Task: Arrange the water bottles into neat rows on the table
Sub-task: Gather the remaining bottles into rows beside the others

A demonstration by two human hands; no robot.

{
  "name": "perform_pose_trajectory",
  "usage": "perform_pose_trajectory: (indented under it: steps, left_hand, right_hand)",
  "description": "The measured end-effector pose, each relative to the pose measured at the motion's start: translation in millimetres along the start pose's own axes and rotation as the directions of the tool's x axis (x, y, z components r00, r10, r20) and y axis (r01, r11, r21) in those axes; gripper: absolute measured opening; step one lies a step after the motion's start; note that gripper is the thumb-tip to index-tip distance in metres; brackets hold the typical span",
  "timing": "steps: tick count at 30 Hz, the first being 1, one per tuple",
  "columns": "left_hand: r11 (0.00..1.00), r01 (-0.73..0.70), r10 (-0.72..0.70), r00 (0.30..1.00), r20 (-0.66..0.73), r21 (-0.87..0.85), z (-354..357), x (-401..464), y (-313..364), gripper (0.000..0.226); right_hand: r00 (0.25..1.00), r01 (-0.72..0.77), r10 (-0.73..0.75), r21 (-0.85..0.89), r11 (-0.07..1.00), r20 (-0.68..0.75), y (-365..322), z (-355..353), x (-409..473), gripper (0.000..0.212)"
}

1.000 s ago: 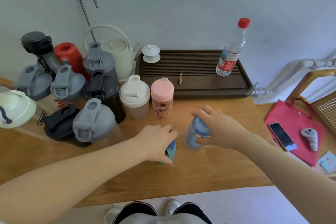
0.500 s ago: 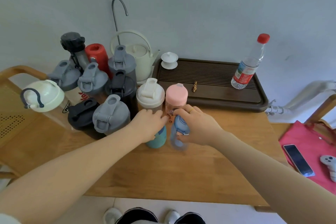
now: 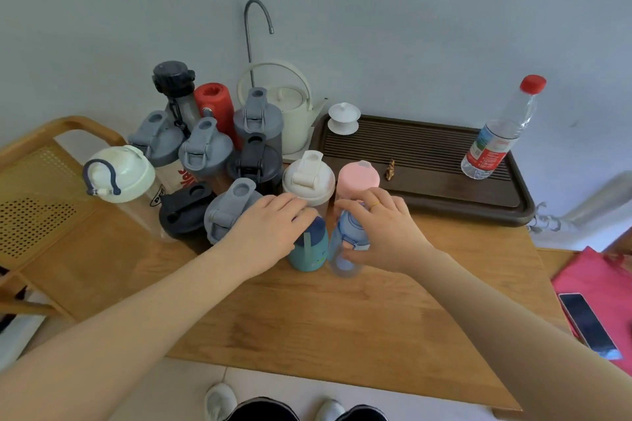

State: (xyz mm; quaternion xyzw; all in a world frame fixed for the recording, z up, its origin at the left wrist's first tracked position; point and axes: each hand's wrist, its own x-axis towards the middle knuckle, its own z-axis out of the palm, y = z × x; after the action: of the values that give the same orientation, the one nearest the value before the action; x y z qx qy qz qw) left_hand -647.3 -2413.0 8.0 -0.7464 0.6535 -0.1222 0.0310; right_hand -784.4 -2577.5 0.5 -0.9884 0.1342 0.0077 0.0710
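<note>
My left hand [image 3: 270, 232] grips the top of a small teal bottle [image 3: 307, 251] with a dark blue lid. My right hand [image 3: 379, 229] grips a pale blue translucent bottle [image 3: 345, 249] right beside it. Both bottles stand on the wooden table [image 3: 342, 318], just in front of a white-lidded shaker [image 3: 307, 178] and a pink-lidded bottle [image 3: 358, 176]. To the left is a cluster of grey-lidded [image 3: 232, 207], black-lidded [image 3: 183, 210] and red [image 3: 215, 102] bottles. A cream-lidded bottle [image 3: 119, 174] stands at the far left.
A dark tea tray [image 3: 444, 181] at the back right holds a clear plastic bottle with a red cap [image 3: 499, 133] and a white lidded cup [image 3: 343, 118]. A cream kettle [image 3: 287, 113] stands behind the cluster. A wooden chair [image 3: 41, 181] is at left; a phone [image 3: 588, 325] lies on a red bag [image 3: 602, 277].
Both hands have carried the teal and pale blue bottles away from me, up against the white-lidded and pink-lidded bottles. The view has shifted left.
</note>
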Motion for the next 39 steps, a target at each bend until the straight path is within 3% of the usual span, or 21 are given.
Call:
perform_pose_trajectory:
  steps: [3, 6, 8, 11, 13, 16, 20, 22, 24, 27, 31, 35, 39]
  left_hand:
    - [0.997, 0.057, -0.056, 0.998, -0.018, 0.047, -16.0, -29.3, -19.2, 0.080]
    - [0.988, 0.134, -0.142, 0.984, 0.107, 0.077, -17.9, -54.1, -43.4, 0.098]
    - [0.984, 0.170, -0.178, 0.969, 0.172, 0.059, -19.8, -61.4, -52.6, 0.106]
    - [0.987, 0.162, -0.155, 0.972, 0.176, -0.020, -22.1, -63.2, -65.2, 0.113]
    - [0.982, 0.182, -0.169, 0.969, 0.182, -0.055, -24.4, -64.9, -76.5, 0.114]
    - [0.985, 0.169, -0.172, 0.982, 0.073, 0.044, -26.5, -79.1, -93.9, 0.121]
    - [0.937, 0.347, -0.346, 0.938, -0.032, 0.050, -24.1, -107.8, -128.8, 0.114]
    - [0.870, 0.492, -0.489, 0.869, 0.068, -0.026, -26.3, -116.4, -147.0, 0.111]
    - [0.820, 0.565, -0.539, 0.816, 0.210, -0.092, -25.3, -122.7, -161.0, 0.106]
    - [0.824, 0.545, -0.508, 0.832, 0.224, -0.153, -15.9, -131.2, -169.5, 0.089]
    - [0.872, 0.449, -0.450, 0.892, 0.042, -0.197, -7.3, -133.5, -180.3, 0.065]
    - [0.880, 0.400, -0.422, 0.906, -0.035, -0.255, 0.4, -134.3, -185.2, 0.059]
    - [0.877, 0.374, -0.414, 0.907, -0.079, -0.301, 5.6, -143.1, -189.1, 0.055]
  right_hand:
    - [0.987, 0.030, -0.020, 0.055, 0.998, -0.162, -7.4, -5.0, -6.7, 0.072]
    - [0.969, 0.111, -0.079, 0.130, 0.985, -0.234, -36.5, -10.8, 0.1, 0.063]
    - [0.973, 0.151, -0.114, 0.182, 0.972, -0.200, -66.4, -10.0, 6.5, 0.060]
    - [0.989, 0.144, -0.132, 0.201, 0.969, -0.072, -109.9, 1.5, 19.0, 0.072]
    - [0.994, 0.095, -0.083, 0.197, 0.976, -0.070, -133.1, 5.9, 31.3, 0.083]
    - [0.998, -0.034, 0.042, 0.160, 0.986, -0.043, -154.5, 6.7, 53.0, 0.098]
    - [0.989, -0.149, 0.150, 0.080, 0.986, -0.008, -174.2, 8.1, 70.9, 0.102]
    - [0.985, -0.167, 0.168, 0.044, 0.985, -0.031, -183.8, 11.2, 72.8, 0.098]
    - [0.979, -0.198, 0.199, 0.023, 0.980, -0.045, -189.4, 12.2, 72.0, 0.093]
    - [0.961, -0.273, 0.273, 0.000, 0.962, -0.046, -192.2, 8.2, 67.0, 0.093]
    - [0.931, -0.359, 0.351, -0.072, 0.931, -0.098, -204.9, 11.6, 61.2, 0.089]
    - [0.856, -0.488, 0.450, -0.106, 0.867, -0.256, -220.4, 21.3, 63.1, 0.085]
    - [0.792, -0.591, 0.567, -0.048, 0.805, -0.225, -231.9, 16.0, 68.6, 0.081]
